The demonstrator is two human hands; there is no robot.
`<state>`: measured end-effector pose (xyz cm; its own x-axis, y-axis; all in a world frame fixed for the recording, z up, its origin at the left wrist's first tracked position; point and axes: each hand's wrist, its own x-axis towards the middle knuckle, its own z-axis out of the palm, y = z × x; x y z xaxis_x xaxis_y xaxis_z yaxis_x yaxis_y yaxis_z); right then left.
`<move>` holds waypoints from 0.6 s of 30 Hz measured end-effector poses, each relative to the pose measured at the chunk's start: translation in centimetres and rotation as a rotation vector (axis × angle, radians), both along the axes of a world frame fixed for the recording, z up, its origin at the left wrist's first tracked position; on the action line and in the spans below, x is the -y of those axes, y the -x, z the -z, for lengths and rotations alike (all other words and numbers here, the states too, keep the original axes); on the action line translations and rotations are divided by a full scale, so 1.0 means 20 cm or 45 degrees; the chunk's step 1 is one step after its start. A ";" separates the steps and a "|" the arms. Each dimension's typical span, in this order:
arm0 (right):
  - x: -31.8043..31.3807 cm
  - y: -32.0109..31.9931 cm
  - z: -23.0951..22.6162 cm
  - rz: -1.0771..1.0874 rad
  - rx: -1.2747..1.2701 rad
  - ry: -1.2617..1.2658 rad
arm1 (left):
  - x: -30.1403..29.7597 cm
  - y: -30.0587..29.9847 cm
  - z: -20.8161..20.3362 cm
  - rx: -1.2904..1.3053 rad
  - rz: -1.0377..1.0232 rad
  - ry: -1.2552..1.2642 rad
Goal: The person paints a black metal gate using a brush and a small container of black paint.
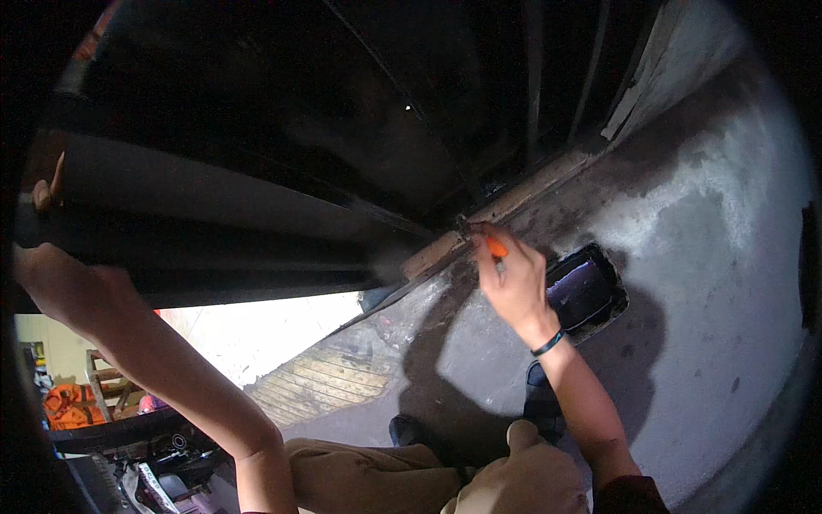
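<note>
My right hand (pixel 514 278) is closed on a small orange-handled tool (pixel 496 247); its exact kind is hidden by my fingers. The tool's dark front end meets a worn, brownish ledge (pixel 441 253) at the foot of a large black panel (pixel 248 193). At the far left, my left arm reaches up to the panel's outer edge. There my left hand (pixel 41 201) lies mostly in shadow, with only parts of its fingers showing. Whether it grips the edge I cannot tell.
Right of my right hand, a rectangular opening (pixel 586 287) is cut into the grey, stained floor (pixel 711 343). Ribbed yellowish boards (pixel 321 381) lie beside a bright white patch. Orange cloth (pixel 70 407) and a wooden frame (pixel 107 377) stand at lower left. My shoes are below.
</note>
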<state>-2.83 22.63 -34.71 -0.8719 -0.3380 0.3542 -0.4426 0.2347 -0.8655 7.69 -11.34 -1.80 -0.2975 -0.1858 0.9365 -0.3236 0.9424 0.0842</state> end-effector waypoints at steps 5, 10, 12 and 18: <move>0.05 0.02 -0.02 0.070 -0.281 0.035 | 0.01 -0.01 -0.01 0.021 -0.019 0.027; 0.08 0.04 -0.05 0.055 0.010 -0.063 | 0.03 -0.01 0.00 0.031 -0.037 0.043; 0.09 0.06 -0.06 0.037 0.043 -0.041 | 0.03 -0.02 0.00 0.034 -0.048 0.055; 0.07 0.10 -0.04 -0.028 -0.199 -0.155 | 0.05 -0.01 0.02 0.043 -0.070 0.088</move>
<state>-4.86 21.17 -33.82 -0.8014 -0.4048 0.4404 -0.5757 0.3222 -0.7515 7.89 -12.33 -2.12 -0.3204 -0.1381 0.9372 -0.3765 0.9264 0.0078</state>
